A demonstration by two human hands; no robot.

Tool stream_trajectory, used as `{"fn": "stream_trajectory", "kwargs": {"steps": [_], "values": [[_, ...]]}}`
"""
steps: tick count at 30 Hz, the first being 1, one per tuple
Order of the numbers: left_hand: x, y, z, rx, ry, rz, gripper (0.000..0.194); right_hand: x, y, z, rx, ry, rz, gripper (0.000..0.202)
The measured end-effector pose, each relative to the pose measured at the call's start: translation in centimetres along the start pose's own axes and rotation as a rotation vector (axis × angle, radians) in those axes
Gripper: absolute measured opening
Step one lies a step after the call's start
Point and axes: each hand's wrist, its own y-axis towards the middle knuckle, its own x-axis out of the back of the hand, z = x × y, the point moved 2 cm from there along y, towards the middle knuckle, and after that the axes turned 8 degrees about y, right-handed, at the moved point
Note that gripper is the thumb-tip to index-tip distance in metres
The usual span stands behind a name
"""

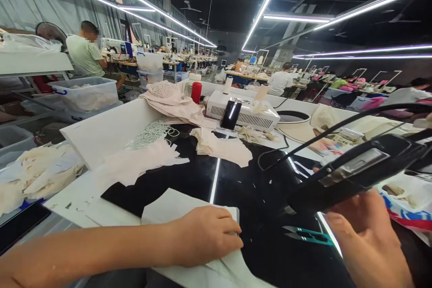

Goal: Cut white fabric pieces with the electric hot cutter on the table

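Note:
My left hand (209,235) rests with curled fingers on a white sheet (168,207) at the near edge of the black tabletop (256,198); what lies under the fingertips is hidden. At the right, my right hand (367,234) is wrapped round a black handheld device (351,166) with a metal plate and a cable, held above the table. Teal thread snips (308,235) lie below the device. Stacks of cream fabric pieces (222,146) and pale pink pieces (135,162) lie farther back.
A white machine box (243,110) with a phone (231,114) leaning on it stands at the back, beside a red thread cone (196,92). Green cord (151,134) is heaped left. A plastic bag (408,202) lies right. People sit in the background, one (84,54) at left.

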Motion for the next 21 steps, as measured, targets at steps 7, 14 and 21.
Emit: {"fn": "stream_trajectory", "kwargs": {"steps": [7, 14, 21], "values": [[0.4, 1.2, -0.1, -0.014, 0.097, 0.047, 0.006, -6.9, 1.9, 3.9, 0.036, 0.369, -0.158, 0.051], [-0.2, 0.7, -0.2, -0.024, 0.179, 0.018, 0.021, -9.5, 0.8, 3.1, 0.046, 0.534, -0.098, 0.057], [0.2, 0.7, -0.6, 0.009, 0.159, 0.020, 0.026, -11.3, 0.7, 3.2, 0.002, 0.616, -0.108, 0.051]]}}
